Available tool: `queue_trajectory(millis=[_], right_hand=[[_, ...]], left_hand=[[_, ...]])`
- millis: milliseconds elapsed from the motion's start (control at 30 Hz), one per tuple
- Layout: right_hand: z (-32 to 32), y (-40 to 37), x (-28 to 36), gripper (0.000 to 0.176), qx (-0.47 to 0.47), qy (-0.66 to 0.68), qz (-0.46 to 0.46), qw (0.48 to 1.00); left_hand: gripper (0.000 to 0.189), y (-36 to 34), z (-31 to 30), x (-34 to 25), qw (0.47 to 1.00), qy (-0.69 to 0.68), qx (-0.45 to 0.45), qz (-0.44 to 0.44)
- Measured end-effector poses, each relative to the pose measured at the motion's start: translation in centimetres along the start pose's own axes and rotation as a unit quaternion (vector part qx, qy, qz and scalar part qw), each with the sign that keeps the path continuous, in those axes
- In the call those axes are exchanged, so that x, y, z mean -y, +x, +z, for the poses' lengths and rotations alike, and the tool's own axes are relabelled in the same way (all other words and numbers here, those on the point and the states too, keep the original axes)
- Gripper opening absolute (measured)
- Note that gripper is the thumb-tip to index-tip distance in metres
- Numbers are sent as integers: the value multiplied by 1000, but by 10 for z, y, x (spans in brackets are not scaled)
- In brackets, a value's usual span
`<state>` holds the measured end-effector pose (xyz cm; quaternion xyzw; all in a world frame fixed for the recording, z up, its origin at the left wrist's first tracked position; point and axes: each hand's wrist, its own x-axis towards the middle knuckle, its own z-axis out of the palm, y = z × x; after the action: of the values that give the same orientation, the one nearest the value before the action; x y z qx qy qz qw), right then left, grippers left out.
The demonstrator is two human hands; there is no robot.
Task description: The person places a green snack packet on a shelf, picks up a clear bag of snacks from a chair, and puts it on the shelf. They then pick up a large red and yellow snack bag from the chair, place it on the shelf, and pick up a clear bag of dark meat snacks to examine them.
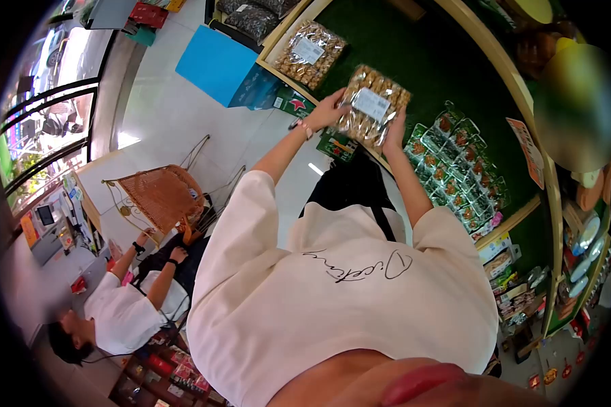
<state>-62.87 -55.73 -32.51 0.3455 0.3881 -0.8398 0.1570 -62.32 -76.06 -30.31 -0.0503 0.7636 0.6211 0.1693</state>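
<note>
Since left hand (327,108) and right hand (395,126) grips are clamped on the clear plastic snack bag (380,87), 2-sided level support should prevent slipping.

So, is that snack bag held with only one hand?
No, the left hand and the right hand each grip one side of the snack bag above the green table.

Black cursive lettering crosses the cream cotton T-shirt (353,268) at six o'clock, illegible. At twelve o'clock, the clear plastic pack of brown snacks (377,91) bears a blurred white label.
</note>
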Motion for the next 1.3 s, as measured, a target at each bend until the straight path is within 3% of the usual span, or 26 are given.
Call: queue_trajectory(millis=[33, 100, 133, 167, 233, 267, 333, 367, 467, 567, 600, 633, 700, 733, 800, 867, 900, 967, 1067, 1100, 1200, 1267, 1300], right_hand=[[10, 15, -1, 57, 8, 46, 18, 999], [31, 36, -6, 57, 34, 33, -48, 998], [41, 52, -11, 58, -31, -75, -88, 993], [39, 56, -16, 59, -134, -250, -82, 955], [29, 70, -18, 66, -77, -468, -78, 877], [26, 71, -26, 69, -110, -483, -60, 867], [39, 62, -34, 75, -175, -510, -29, 842], [43, 59, -36, 85, -165, -473, 18, 865], [47, 44, -54, 92, -158, -422, 50, 891], [51, 50, -59, 92, -147, -402, 84, 900], [44, 58, -60, 86, -127, -350, 63, 926], [35, 60, -53, 73, -43, -92, 93, 991], [7, 69, -29, 63, -4, 52, 247, 967], [1, 61, -16, 57, -9, 59, 251, 966], [-11, 40, 3, 57, 39, 5, 241, 970], [-29, 20, 13, 54, 77, -33, 245, 966], [-38, 6, 18, 52, 82, -38, 243, 966], [-57, -27, 28, 49, 87, -44, 237, 967], [-81, -82, 38, 44, 29, 20, 169, 985], [-92, -101, 38, 43, 12, 33, 141, 989], [-129, -149, 26, 39, -38, 43, 50, 997], [-154, -182, 8, 40, -83, 69, 31, 994], [-169, -198, -3, 40, -102, 75, 21, 992]], left_hand=[[58, 16, -9, 5, 998, 65, 1, 3], [52, 43, -16, 13, 987, 133, -83, 35], [53, 50, -18, 10, 983, 163, -82, 3], [54, 56, -19, 7, 978, 192, -81, -28], [55, 54, -17, 11, 970, 219, -81, -66], [55, 50, -16, 13, 965, 233, -81, -85], [54, 42, -7, 34, 966, 219, -135, -21], [54, 38, -2, 47, 964, 212, -159, 13], [52, 16, 11, 52, 949, 233, -210, 11], [53, -4, 19, 60, 928, 276, -248, 37], [53, -12, 25, 62, 924, 288, -250, 32], [53, -21, 31, 60, 921, 300, -249, 26], [58, -38, 40, 54, 943, 255, -214, -15], [59, -43, 45, 55, 947, 243, -208, -23], [64, -52, 54, 62, 933, 297, -204, 4], [58, -67, 59, 64, 966, 157, -110, -173], [55, -75, 58, 69, 960, 88, -56, -261], [42, -88, 47, 116, 952, 74, 164, -249], [33, -129, 43, 83, 946, 205, 165, -190], [34, -143, 39, 112, 951, 248, 143, -118], [34, -166, 17, 128, 944, 210, 202, -156], [34, -179, 0, 157, 947, 225, 199, -113], [33, -185, -8, 164, 947, 185, 195, -177]])
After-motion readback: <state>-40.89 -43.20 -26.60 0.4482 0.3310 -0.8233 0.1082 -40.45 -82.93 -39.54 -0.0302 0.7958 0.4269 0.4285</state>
